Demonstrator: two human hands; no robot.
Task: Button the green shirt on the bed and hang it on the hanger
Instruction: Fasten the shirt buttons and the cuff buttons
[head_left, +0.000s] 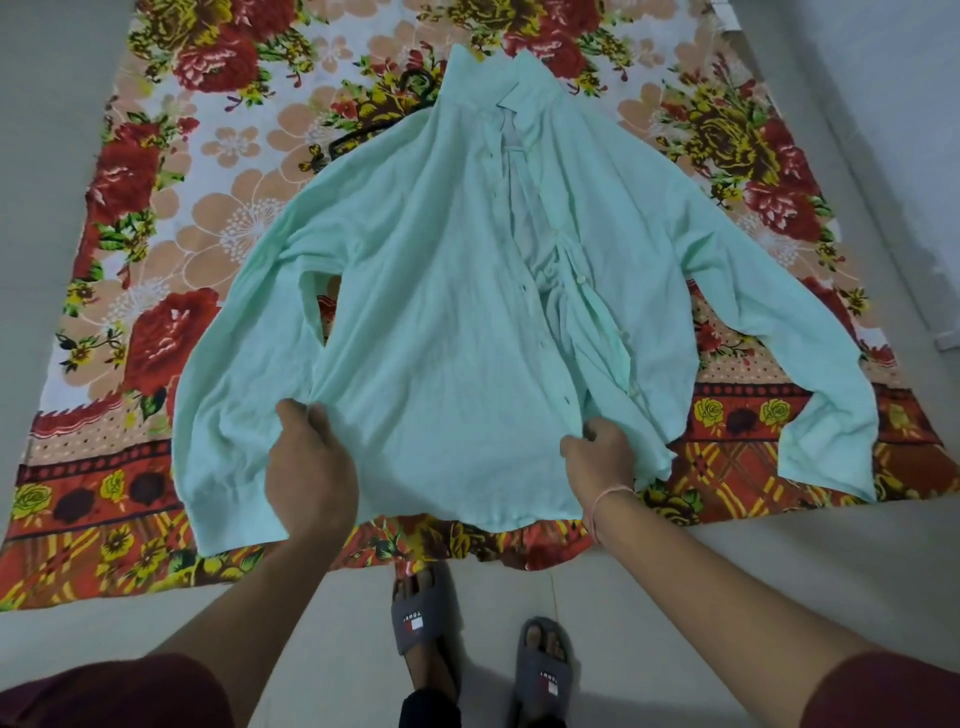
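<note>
Now, hands (311, 467) (597, 460) grip green shirt (441, 312), front unbtnd

Pale smooth floor (831, 561), floral bedspread (234, 145)

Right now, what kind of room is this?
Likely a bedroom at home: a flowery bedsheet is spread out, a green shirt lies on it, a black hanger peeks from under the shirt.
</note>
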